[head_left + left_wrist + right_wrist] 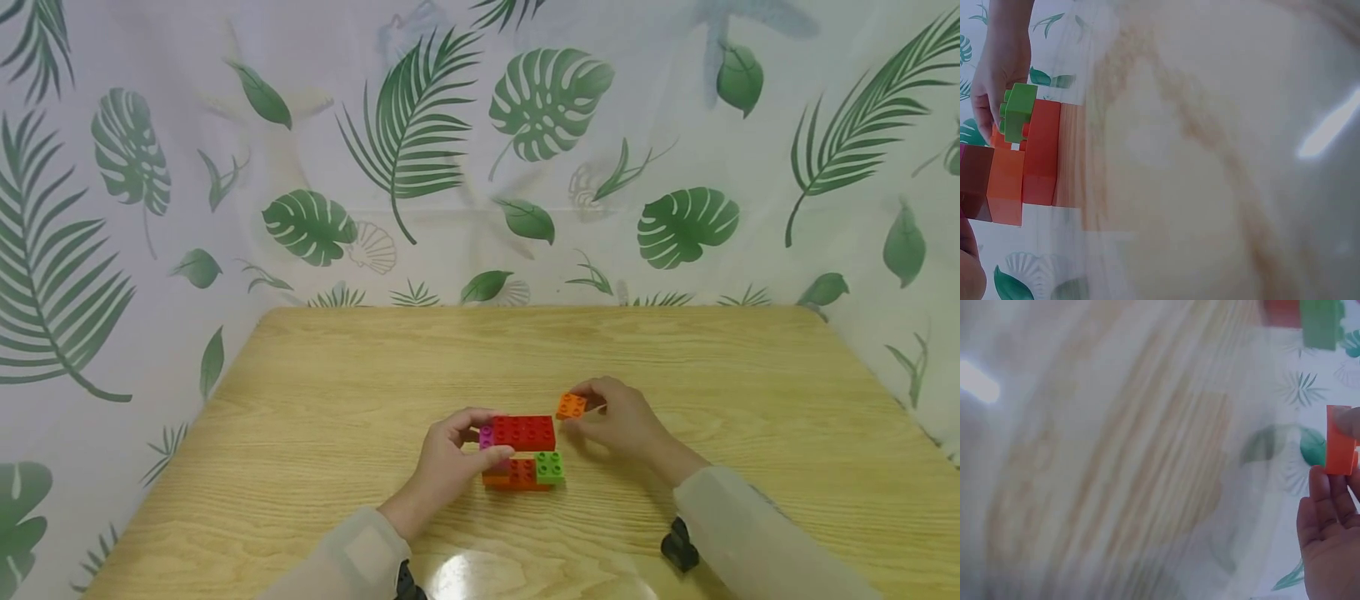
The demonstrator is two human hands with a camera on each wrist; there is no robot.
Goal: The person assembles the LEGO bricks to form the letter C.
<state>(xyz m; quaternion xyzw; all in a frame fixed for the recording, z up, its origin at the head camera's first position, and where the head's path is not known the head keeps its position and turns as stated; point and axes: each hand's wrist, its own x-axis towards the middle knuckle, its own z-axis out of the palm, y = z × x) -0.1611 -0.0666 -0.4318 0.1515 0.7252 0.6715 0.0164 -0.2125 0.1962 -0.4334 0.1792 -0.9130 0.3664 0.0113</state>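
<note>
My left hand (450, 462) grips a built stack of toy building bricks at the table's middle, thumb at the near side and fingers behind. On the stack are a red brick (523, 432), a magenta brick (486, 435) at the left, a light green brick (550, 467) at the near right and orange-red bricks (522, 472) low down. Just right of the stack, my right hand (622, 421) pinches a small orange brick (571, 406), apart from the stack. That orange brick (1338, 450) sits between thumb and fingers in the right wrist view. The stack's left side is partly hidden by my left hand.
The wood-grained table (337, 358) extends around both hands. Behind it and along the sides hangs a white cloth (465, 167) with green leaf prints. Dark straps (679, 546) show at the sleeves.
</note>
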